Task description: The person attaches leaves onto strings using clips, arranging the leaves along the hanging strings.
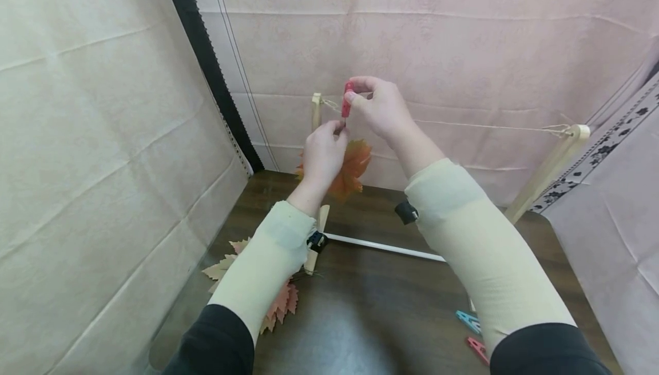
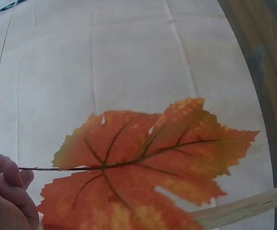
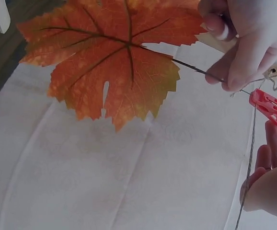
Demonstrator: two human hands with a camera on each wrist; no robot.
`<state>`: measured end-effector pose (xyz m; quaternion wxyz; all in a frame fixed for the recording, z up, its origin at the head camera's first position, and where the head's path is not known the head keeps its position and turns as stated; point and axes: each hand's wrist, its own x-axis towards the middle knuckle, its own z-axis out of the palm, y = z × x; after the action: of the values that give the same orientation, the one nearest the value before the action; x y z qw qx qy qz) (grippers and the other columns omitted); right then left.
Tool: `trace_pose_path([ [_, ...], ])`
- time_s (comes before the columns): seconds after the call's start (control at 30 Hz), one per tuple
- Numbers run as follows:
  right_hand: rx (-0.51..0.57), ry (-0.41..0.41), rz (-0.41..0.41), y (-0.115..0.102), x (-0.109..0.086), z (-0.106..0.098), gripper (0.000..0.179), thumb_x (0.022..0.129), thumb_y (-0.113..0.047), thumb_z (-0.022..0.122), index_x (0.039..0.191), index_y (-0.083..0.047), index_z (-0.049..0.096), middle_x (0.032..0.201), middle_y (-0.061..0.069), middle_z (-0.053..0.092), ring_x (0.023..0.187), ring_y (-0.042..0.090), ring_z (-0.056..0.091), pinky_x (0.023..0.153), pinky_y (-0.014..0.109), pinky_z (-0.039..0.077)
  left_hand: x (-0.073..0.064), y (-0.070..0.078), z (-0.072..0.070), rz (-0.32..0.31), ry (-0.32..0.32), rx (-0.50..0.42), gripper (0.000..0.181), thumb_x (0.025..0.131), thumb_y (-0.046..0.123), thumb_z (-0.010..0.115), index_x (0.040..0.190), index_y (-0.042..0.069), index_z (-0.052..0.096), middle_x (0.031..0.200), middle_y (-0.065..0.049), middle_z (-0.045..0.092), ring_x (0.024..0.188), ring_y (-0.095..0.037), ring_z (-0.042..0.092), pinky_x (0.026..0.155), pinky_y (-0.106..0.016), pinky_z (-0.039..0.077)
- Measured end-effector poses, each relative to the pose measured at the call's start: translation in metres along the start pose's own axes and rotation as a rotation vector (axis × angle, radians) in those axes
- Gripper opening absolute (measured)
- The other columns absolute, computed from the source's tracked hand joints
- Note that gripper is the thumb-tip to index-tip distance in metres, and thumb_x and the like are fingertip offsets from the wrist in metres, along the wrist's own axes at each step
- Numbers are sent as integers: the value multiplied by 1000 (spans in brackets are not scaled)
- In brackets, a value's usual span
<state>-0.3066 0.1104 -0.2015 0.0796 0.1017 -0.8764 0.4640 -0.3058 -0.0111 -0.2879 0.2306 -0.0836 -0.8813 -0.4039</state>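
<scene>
The orange-red, serrated artificial-looking leaf (image 3: 114,52) is suspended in the air below the thin string (image 1: 479,126), near its left end. Its slender dark stem (image 3: 191,66) is pinched between the left hand's (image 1: 324,152) thumb and fingers. The right hand (image 1: 381,103) grips a small red plastic clothespin (image 1: 346,103), whose nose meets the string beside the stem's tip. Whether the clothespin has bitten on both stem and string cannot be told.

Principal risk: only a short end of stem stands beyond the left fingers, so the bite may be shallow. Should the clothespin catch the string alone, the leaf would probably drop once the left hand lets go. The stem's thinness and likely smoothness could also let it slip or swivel.

Secondary risk: a downward pull could make the string sag, slide its tied loops or rock the pale wooden posts, left (image 1: 316,109) and right (image 1: 548,172).

Further out, on the dark brown tabletop (image 1: 360,306), pale and reddish serrated leaves (image 1: 283,300) lie under the left forearm; a lowered sleeve could drag them. The blue clothespin (image 1: 468,321) and the spare red clothespin (image 1: 477,349) lie just beside the right sleeve, exposed to a knock.
</scene>
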Motion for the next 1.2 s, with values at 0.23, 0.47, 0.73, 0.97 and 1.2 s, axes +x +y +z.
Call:
trace_pose_path([
  [0.23, 13, 5, 23, 1, -6, -9, 52, 91, -34, 60, 139, -21, 46, 130, -10, 53, 110, 11, 47, 84, 32, 44, -17, -4, 3, 84, 65, -34, 29, 90, 23, 57, 112, 7, 67, 108, -5, 66, 104, -21, 61, 89, -32, 45],
  [0.47, 111, 150, -4, 9, -18, -12, 50, 91, -33, 62, 137, -23, 48, 130, -9, 53, 105, 12, 49, 80, 32, 44, -30, -14, 5, 176, 129, -46, 30, 89, 24, 59, 112, 6, 67, 106, -5, 67, 94, -20, 63, 80, -34, 48],
  [0.73, 147, 224, -27, 34, -41, -10, 47, 91, -34, 60, 136, -24, 50, 129, -10, 54, 101, 11, 51, 76, 30, 45, -47, -30, 11, 279, 181, -95, 27, 88, 20, 63, 109, 5, 69, 103, -5, 68, 94, -18, 63, 78, -33, 49],
  [0.97, 96, 252, -74, 64, -62, 0, 44, 89, -33, 64, 131, -22, 56, 124, -8, 59, 93, 13, 55, 68, 31, 45, -61, -44, 18, 358, 165, -119, 26, 86, 20, 66, 108, 6, 70, 102, -5, 68, 88, -16, 63, 73, -30, 50],
  [1.2, 91, 261, -48, 104, -78, 18, 44, 89, -33, 64, 130, -18, 57, 123, -5, 59, 92, 16, 55, 70, 31, 45, -73, -58, 21, 316, 95, -92, 31, 85, 23, 67, 111, 7, 69, 106, -5, 68, 90, -18, 63, 73, -34, 50],
])
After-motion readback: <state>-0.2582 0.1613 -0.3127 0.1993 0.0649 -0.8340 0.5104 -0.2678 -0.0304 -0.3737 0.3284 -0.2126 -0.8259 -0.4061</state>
